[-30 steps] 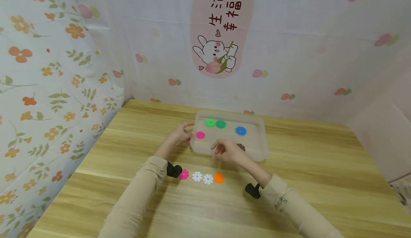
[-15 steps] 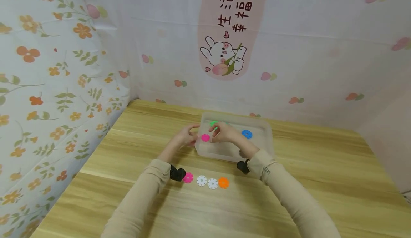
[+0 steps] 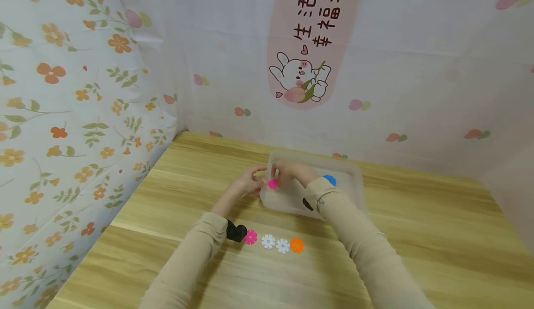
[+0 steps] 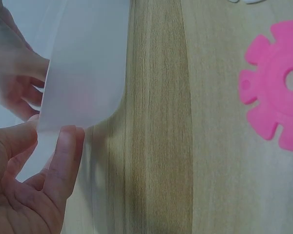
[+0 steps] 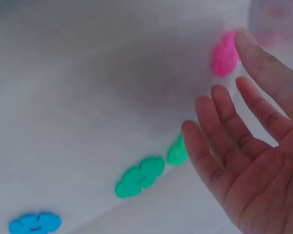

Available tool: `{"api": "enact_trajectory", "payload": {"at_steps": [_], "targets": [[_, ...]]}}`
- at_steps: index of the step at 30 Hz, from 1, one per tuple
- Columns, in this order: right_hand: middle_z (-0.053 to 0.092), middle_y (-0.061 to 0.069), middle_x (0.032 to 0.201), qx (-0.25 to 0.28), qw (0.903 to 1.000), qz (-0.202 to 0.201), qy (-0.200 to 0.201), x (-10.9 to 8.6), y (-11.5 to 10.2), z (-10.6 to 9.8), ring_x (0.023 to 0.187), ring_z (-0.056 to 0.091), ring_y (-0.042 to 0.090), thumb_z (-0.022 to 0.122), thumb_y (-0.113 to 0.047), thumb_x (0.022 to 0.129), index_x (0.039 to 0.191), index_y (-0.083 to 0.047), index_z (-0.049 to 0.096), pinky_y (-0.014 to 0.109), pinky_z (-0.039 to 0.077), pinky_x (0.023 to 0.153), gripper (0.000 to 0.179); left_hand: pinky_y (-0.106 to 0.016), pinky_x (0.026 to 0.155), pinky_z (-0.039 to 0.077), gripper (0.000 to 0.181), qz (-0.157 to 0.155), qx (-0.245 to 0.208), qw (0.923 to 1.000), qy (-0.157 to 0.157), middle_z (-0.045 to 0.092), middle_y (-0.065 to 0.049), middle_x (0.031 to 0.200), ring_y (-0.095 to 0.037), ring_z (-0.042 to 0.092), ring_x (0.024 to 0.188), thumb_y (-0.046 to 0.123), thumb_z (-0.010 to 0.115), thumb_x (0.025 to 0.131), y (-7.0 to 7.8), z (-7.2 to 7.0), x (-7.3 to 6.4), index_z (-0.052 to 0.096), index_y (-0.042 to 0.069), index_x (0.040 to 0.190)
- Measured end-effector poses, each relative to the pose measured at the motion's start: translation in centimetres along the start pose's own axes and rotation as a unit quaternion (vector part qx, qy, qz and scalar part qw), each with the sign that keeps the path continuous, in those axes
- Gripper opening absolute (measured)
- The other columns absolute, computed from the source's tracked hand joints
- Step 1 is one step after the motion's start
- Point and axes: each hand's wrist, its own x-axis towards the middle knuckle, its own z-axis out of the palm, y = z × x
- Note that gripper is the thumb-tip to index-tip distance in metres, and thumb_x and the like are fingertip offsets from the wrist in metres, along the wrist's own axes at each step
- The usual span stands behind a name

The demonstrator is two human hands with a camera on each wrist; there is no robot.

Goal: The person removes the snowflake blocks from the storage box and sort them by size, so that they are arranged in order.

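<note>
My left hand (image 3: 249,182) holds the left wall of a translucent plastic box (image 3: 275,202), thumb at the rim and fingers outside, as the left wrist view shows. Inside the box my right hand (image 3: 290,171) reaches down at the left end, its fingers loosely spread with nothing between them. Its thumb tip overlaps a pink snowflake disc (image 5: 225,54) in the right wrist view. A light green disc (image 5: 177,153) lies partly behind the fingertips, with a darker green disc (image 5: 140,177) beside it. Farther off is a blue disc (image 3: 330,179).
On the wooden table (image 3: 400,235) in front of the box, a row holds a pink disc (image 3: 252,240), two white discs (image 3: 268,237) and an orange disc (image 3: 297,245). Black wrist cameras (image 3: 237,231) sit on both wrists. Patterned cloth (image 3: 225,68) hangs behind and at the left.
My right hand has moved left and away from me, from the box's front edge to the pink disc inside. My left hand has stayed at the box's left wall. The head view has shifted.
</note>
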Motion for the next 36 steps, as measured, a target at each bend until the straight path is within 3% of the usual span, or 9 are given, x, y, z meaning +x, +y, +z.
{"api": "enact_trajectory", "payload": {"at_steps": [2,7,10,15,16,21,22,27,36], "targets": [[0.056,0.001,0.093,-0.006,1.0,0.007,-0.004,0.0,0.2,0.5,0.08,0.054,0.016,0.087,-0.026,0.057,0.094,-0.018,0.057,0.028,0.047,0.068,0.049,-0.021,0.061,0.05,0.053,0.003,-0.006,1.0,-0.001,0.058,-0.026,0.117,-0.02,0.059,0.088,-0.001,0.05,0.091,0.1,0.5,0.0,0.036,0.012,0.14],[0.054,-0.001,0.084,-0.024,0.9993,-0.022,0.016,1.0,1.9,1.6,0.071,0.049,0.015,0.087,-0.027,0.056,0.084,-0.016,0.056,0.028,0.044,0.061,0.043,-0.02,0.061,0.05,0.052,0.012,-0.009,0.9999,-0.007,0.056,-0.027,0.119,-0.022,0.06,0.09,0.001,0.051,0.091,0.4,1.2,-0.2,0.035,0.011,0.14],[0.055,0.0,0.085,-0.009,0.9995,-0.024,0.019,0.3,1.4,1.4,0.072,0.051,0.015,0.085,-0.018,0.059,0.083,-0.015,0.056,0.027,0.045,0.06,0.038,-0.019,0.058,0.048,0.052,0.014,0.0,0.9999,-0.005,0.057,-0.027,0.118,-0.019,0.059,0.084,0.002,0.051,0.091,0.5,1.3,-0.3,0.036,0.011,0.14],[0.055,0.005,0.095,0.057,0.9975,-0.037,0.017,-3.2,-0.5,0.3,0.076,0.056,0.016,0.082,-0.008,0.063,0.086,-0.013,0.056,0.026,0.051,0.06,0.035,-0.02,0.059,0.047,0.053,0.01,0.013,0.9998,-0.008,0.055,-0.025,0.122,-0.018,0.058,0.083,0.004,0.052,0.091,0.7,1.3,-0.3,0.035,0.012,0.14],[0.056,0.007,0.1,0.07,0.9971,-0.027,0.009,-4.5,-1.3,-0.2,0.081,0.058,0.018,0.081,-0.006,0.065,0.089,-0.01,0.057,0.028,0.053,0.063,0.034,-0.02,0.06,0.047,0.053,0.008,0.014,0.9998,-0.009,0.055,-0.025,0.123,-0.018,0.058,0.084,0.004,0.052,0.091,0.7,1.3,-0.2,0.034,0.012,0.14],[0.059,0.014,0.097,0.126,0.9902,-0.058,0.013,-9.8,-4.0,-1.6,0.08,0.06,0.019,0.069,0.003,0.076,0.096,-0.003,0.058,0.026,0.055,0.064,0.024,-0.021,0.063,0.049,0.053,0.001,0.014,0.9999,-0.004,0.052,-0.024,0.127,-0.019,0.059,0.088,0.005,0.051,0.092,0.7,1.4,-0.3,0.034,0.014,0.141],[0.06,0.018,0.098,0.135,0.9898,-0.042,0.014,-11.1,-5.0,-1.9,0.082,0.061,0.021,0.064,0.007,0.077,0.099,0.0,0.057,0.028,0.055,0.068,0.024,-0.021,0.063,0.049,0.052,0.0,0.013,0.9999,-0.003,0.052,-0.024,0.128,-0.019,0.059,0.088,0.005,0.051,0.092,0.7,1.3,-0.3,0.034,0.014,0.141],[0.06,0.018,0.097,0.19,0.978,-0.076,0.042,-14.2,-5.3,-1.9,0.084,0.06,0.021,0.054,0.01,0.081,0.109,0.003,0.058,0.03,0.055,0.076,0.029,-0.022,0.065,0.051,0.052,-0.009,0.004,0.9999,-0.003,0.052,-0.024,0.128,-0.023,0.061,0.093,0.006,0.05,0.093,0.4,1.1,-0.2,0.033,0.014,0.141],[0.062,0.014,0.1,0.178,0.9768,-0.085,0.084,-18.2,-5.4,-0.9,0.087,0.057,0.019,0.052,0.005,0.087,0.113,0.0,0.062,0.029,0.052,0.077,0.028,-0.027,0.071,0.052,0.053,-0.02,0.014,0.9997,0.001,0.053,-0.024,0.124,-0.02,0.06,0.086,0.006,0.049,0.093,0.4,0.4,-0.3,0.031,0.015,0.142]]}}
